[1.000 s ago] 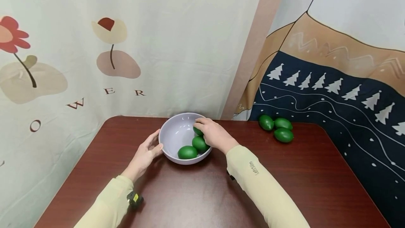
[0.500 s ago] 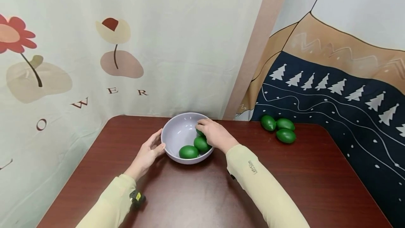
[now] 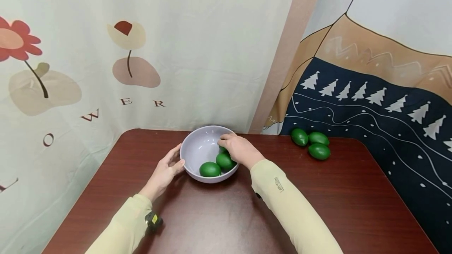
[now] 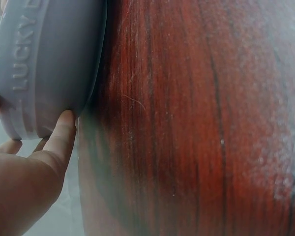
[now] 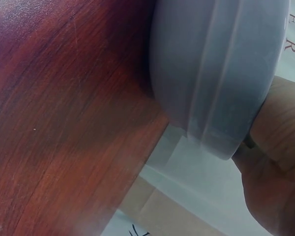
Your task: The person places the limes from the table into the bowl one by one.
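Observation:
A pale lavender bowl (image 3: 199, 150) stands on the table, with green limes inside; two of them, a front lime (image 3: 210, 169) and one behind it (image 3: 226, 161), show plainly. My left hand (image 3: 163, 175) holds the bowl's left side, thumb at the rim and fingertips against the outer wall, as the left wrist view also shows. Over the bowl's right rim reaches my right hand (image 3: 241, 150), its fingers curled round another lime (image 3: 222, 149) that is mostly hidden. In the right wrist view, the bowl wall (image 5: 211, 73) hides the fingertips.
Three more limes (image 3: 319, 151) lie grouped at the table's back right. The reddish-brown table (image 3: 212, 218) meets a printed curtain (image 3: 197, 50) behind the bowl. A dark device (image 3: 152, 220) is strapped to the left wrist.
Over the last second the head view has shifted slightly. Both hands stay at the bowl, and the right hand keeps its hold on the lime inside it.

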### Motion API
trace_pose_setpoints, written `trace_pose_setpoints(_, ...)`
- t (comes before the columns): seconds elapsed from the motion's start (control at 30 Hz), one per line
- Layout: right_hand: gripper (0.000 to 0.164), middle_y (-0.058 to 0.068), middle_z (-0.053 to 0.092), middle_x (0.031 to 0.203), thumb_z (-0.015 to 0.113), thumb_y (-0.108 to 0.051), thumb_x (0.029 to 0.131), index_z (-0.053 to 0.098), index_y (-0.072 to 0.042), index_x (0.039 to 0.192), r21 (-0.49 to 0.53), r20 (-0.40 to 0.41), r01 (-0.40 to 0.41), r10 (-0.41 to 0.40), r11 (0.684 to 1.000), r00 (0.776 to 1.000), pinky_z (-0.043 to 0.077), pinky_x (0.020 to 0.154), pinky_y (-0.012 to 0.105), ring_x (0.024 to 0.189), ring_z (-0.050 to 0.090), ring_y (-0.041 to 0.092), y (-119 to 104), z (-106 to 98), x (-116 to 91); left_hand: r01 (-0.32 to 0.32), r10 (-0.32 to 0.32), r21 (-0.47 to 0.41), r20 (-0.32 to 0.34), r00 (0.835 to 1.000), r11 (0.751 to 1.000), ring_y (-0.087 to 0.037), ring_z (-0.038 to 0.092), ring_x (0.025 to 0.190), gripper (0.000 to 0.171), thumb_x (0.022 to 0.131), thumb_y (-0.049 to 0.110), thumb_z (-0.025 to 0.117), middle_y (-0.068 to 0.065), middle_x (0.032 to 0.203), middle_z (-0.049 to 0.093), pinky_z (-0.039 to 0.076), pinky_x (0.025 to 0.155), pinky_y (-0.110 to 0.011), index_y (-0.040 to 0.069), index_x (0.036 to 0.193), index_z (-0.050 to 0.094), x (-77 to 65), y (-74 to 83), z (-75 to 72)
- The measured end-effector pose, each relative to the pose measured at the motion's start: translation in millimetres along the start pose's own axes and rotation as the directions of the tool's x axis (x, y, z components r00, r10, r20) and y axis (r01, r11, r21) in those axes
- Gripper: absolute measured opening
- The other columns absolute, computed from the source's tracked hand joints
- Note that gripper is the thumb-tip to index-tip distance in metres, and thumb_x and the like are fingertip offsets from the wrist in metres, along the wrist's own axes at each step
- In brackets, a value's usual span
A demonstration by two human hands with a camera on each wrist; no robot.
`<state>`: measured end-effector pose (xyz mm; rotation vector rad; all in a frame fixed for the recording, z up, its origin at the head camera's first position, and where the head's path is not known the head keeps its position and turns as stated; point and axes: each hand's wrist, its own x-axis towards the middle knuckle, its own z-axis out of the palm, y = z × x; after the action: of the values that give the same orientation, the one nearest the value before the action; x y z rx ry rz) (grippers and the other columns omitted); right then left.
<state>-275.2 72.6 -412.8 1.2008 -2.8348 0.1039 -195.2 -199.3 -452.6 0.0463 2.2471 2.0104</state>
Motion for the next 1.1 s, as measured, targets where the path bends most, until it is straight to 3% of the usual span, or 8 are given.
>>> trace_pose_setpoints(0.43, 0.031, 0.008, 0.064, 0.134, 0.061, 0.003, 0.099, 0.073, -0.015, 0.122, -0.015, 0.055, -0.024, 0.025, 1.0, 0.998, 0.054, 0.105, 0.042, 0.122, 0.063, 0.027, -2, 1, 4, 0.002, -0.002, -0.003, -0.006, 1.0, 1.0, -0.022, 0.056, 0.12, 0.064, 0.107, -0.001, 0.051, -0.026, 0.162, 0.031, 0.055, 0.092, -0.017, 0.006, 0.164, 0.023, -0.8, -0.4, 1.0)
trace_pose_setpoints(0.77, 0.038, 0.01, 0.061, 0.14, 0.06, 0.005, 0.099, 0.069, -0.013, 0.132, -0.008, 0.065, -0.043, 0.044, 0.999, 0.997, 0.051, 0.109, 0.04, 0.129, 0.059, 0.027, -3, 0, 1, 0.0, 0.0, -0.002, -0.004, 1.0, 1.0, -0.024, 0.056, 0.12, 0.064, 0.107, 0.0, 0.05, -0.026, 0.162, 0.032, 0.055, 0.092, -0.017, 0.006, 0.164, 0.023, -0.5, -1.9, 1.3)
trace_pose_setpoints(1.1, 0.056, 0.008, 0.054, 0.15, 0.065, 0.007, 0.093, 0.058, -0.008, 0.146, 0.187, -0.003, -0.069, 0.071, 0.98, 0.997, 0.047, 0.113, 0.034, 0.137, 0.053, 0.023, 2, -3, -7, -0.007, 0.007, 0.007, -0.004, 1.0, 1.0, -0.028, 0.055, 0.123, 0.064, 0.107, 0.0, 0.051, -0.026, 0.161, 0.033, 0.054, 0.092, -0.017, 0.006, 0.164, 0.024, 0.3, -2.7, 0.3)
